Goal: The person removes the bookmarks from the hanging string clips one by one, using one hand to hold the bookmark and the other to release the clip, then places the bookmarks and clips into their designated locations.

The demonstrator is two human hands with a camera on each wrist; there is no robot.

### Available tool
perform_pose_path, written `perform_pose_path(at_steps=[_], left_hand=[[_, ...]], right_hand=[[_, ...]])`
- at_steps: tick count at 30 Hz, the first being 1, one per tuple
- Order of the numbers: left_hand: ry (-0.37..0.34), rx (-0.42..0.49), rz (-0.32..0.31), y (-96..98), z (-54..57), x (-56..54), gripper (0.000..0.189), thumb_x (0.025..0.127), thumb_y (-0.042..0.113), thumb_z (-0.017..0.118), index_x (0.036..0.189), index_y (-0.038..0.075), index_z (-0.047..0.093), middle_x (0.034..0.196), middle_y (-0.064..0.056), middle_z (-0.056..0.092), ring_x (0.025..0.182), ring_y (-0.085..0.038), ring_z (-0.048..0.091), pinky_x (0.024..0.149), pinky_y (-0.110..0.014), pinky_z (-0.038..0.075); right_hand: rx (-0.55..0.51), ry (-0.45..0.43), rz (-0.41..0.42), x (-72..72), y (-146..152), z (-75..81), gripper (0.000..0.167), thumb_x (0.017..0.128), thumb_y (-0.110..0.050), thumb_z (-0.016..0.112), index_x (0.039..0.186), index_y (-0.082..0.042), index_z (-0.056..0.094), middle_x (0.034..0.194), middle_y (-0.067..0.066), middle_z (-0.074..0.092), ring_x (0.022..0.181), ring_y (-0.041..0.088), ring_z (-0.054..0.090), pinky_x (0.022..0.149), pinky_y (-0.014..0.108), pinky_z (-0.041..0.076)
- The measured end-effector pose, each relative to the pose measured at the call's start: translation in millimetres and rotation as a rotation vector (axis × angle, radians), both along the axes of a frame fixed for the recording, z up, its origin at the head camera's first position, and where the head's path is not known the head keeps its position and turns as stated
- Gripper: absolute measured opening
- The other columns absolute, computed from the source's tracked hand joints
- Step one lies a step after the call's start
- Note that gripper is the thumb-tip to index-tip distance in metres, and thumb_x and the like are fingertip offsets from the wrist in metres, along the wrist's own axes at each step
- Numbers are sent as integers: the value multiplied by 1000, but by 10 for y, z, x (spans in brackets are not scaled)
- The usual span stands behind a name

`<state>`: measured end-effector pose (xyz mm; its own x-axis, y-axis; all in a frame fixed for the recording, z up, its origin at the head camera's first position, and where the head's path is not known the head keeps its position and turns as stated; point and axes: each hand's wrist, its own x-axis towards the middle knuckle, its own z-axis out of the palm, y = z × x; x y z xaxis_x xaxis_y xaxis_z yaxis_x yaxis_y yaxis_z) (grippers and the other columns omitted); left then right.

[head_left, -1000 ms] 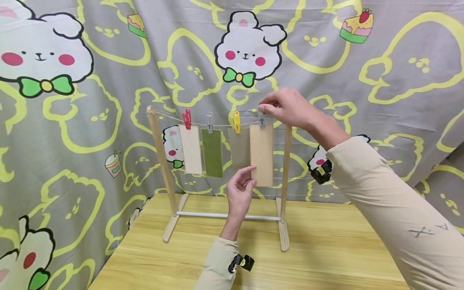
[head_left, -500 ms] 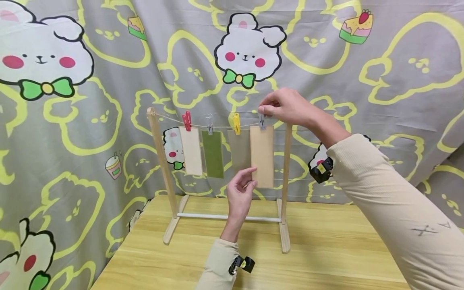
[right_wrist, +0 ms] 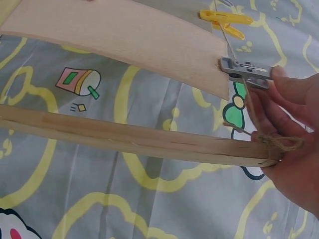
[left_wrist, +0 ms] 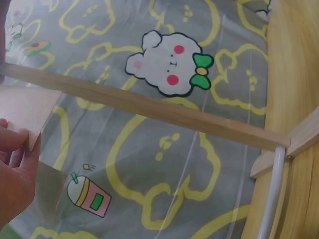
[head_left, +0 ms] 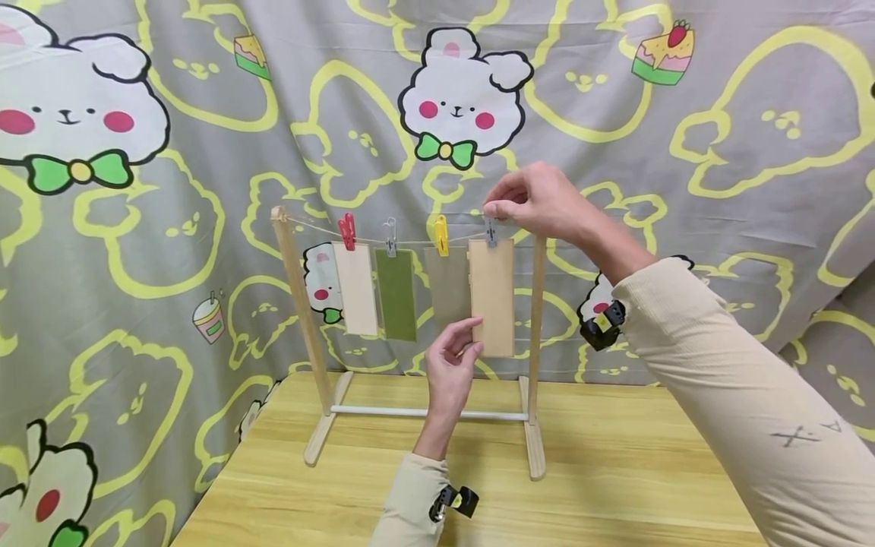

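In the head view a tan rectangular card [head_left: 494, 300] hangs at the right end of the string. My left hand [head_left: 450, 371] pinches its lower left edge; in the left wrist view the thumb [left_wrist: 12, 139] lies on the card's face. A grey clothespin [right_wrist: 246, 69] bites the card's top edge and the string. My right hand [head_left: 543, 203] pinches the clothespin's handles between thumb and fingers. Left of this card hang a grey-brown card [head_left: 447, 285] under a yellow clothespin [head_left: 441, 235], a green card [head_left: 396, 296] under a clear grey clothespin [head_left: 391, 237], and a cream card [head_left: 357, 289] under a red clothespin [head_left: 347, 231].
A wooden stand with a left post [head_left: 301, 311], a right post [head_left: 537, 327] and a white lower rod [head_left: 383, 411] stands on the wooden table [head_left: 615, 456]. Twine [right_wrist: 279, 143] is knotted at the post top, beside my right hand. A patterned curtain [head_left: 601, 45] hangs close behind.
The whole scene shifts slightly in the head view. Both hands keep their places on the tan card and the grey clothespin.
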<state>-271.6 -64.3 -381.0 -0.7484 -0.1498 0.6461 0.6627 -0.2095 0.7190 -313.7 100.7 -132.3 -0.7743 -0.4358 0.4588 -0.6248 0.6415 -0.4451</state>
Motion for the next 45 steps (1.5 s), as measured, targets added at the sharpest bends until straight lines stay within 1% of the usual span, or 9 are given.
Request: perform_pose_path(at_steps=[6,9,12,15,20,26,33,38,45], left_hand=[[-8,-2,7,-25,6,-12,39,83,-25,65,117,-7,70,113,-26,71,97,-16,69,80,-21,59],[-11,-4,10,-36,8,-11,39,83,-25,65,117,-7,70,112,-26,71,97,-16,69,80,-21,59],[-10,-5,12,-43,10,-1,38,83,-25,65,117,-8,70,113,-25,71,99,-17,69,80,-21,59],[-14,-6,13,-49,6,8,38,83,-24,65,117,-8,70,114,-25,71,100,-17,70,81,-22,59],[-18,-1,20,-60,-16,9,38,83,-24,65,117,-8,70,112,-25,71,99,-19,70,82,-22,59],[-25,3,21,-74,-39,17,39,83,-24,66,117,-7,70,111,-26,71,99,-21,70,83,-24,60],[-38,-7,28,-99,-40,44,38,83,-23,66,118,-6,71,111,-24,72,99,-18,71,85,-27,60],[-56,-11,29,-112,-60,52,39,84,-22,65,118,-4,71,111,-22,72,99,-17,71,85,-29,61],[-41,-13,28,-128,-77,73,39,83,-23,66,117,-6,71,112,-23,71,98,-19,71,85,-30,61]], right_hand=[[-75,85,-28,8,-22,-15,18,99,-23,70,104,-8,80,94,11,77,85,25,67,68,25,48],[-94,115,-35,10,-30,-14,19,99,-22,69,104,-8,80,94,11,76,83,24,66,66,24,47],[-107,126,-40,14,-33,-11,20,100,-23,69,105,-7,79,95,11,76,83,22,66,68,25,47],[-128,128,-50,18,-36,-6,20,99,-22,69,106,-7,79,97,11,76,85,20,66,70,25,48],[-146,143,-66,19,-55,7,18,99,-21,70,105,-6,79,97,11,76,88,22,68,73,26,50],[-151,143,-51,15,-66,3,18,99,-19,70,106,-5,79,97,12,76,92,25,69,78,30,51],[-196,116,-36,30,-37,-11,19,99,-20,70,107,-5,79,100,12,76,94,24,68,75,25,51],[-215,123,-29,45,-41,-13,21,99,-22,71,108,-5,79,101,10,76,91,20,67,76,25,52],[-219,122,7,71,-19,-65,23,99,-21,70,111,-3,77,102,11,76,87,16,67,73,22,50]])
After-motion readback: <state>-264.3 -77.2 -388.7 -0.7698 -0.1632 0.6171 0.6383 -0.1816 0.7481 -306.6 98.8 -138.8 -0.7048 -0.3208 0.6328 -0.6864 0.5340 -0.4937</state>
